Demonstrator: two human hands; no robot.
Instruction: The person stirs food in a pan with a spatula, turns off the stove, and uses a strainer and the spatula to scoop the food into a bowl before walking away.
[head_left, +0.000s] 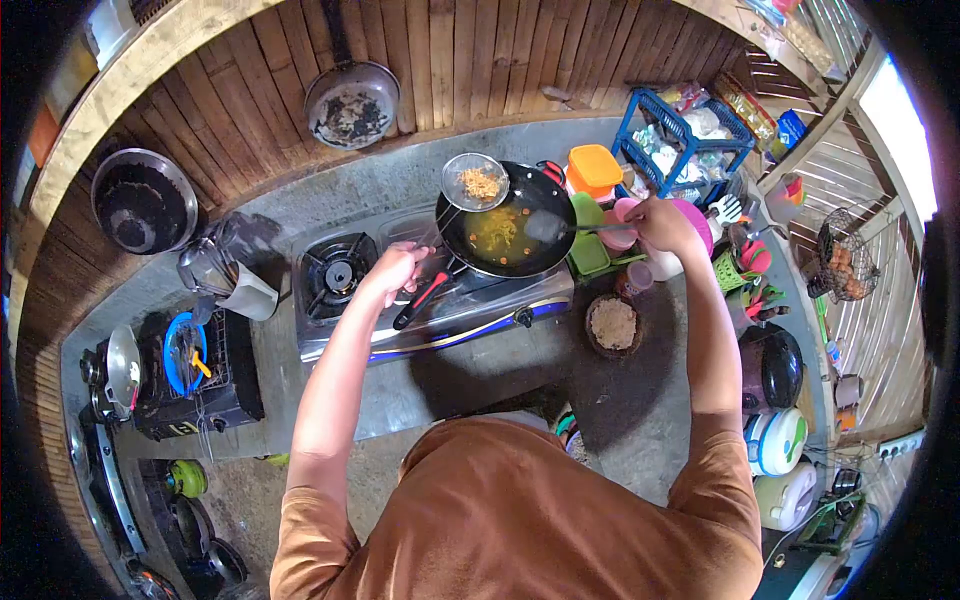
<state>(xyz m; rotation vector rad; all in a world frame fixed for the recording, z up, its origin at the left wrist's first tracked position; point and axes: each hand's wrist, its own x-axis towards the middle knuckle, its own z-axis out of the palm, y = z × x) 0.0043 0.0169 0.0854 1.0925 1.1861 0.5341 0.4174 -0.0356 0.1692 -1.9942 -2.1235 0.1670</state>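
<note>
Nearest, the left hand (pixel 397 268) is noted clamped round the long handle of a wire strainer (pixel 476 182), and the right hand (pixel 663 224) closed on the shaft of a spatula (pixel 548 226). Beyond, on the gas stove (pixel 440 318), a wok (pixel 520 190) of yellow oil is seen; the wire strainer, loaded with golden fried bits, is held just over its far-left rim, the spatula head dipped inside. Step judged as skimming and draining: a level strainer and a steady lift clear of the oil would be called for next.
</note>
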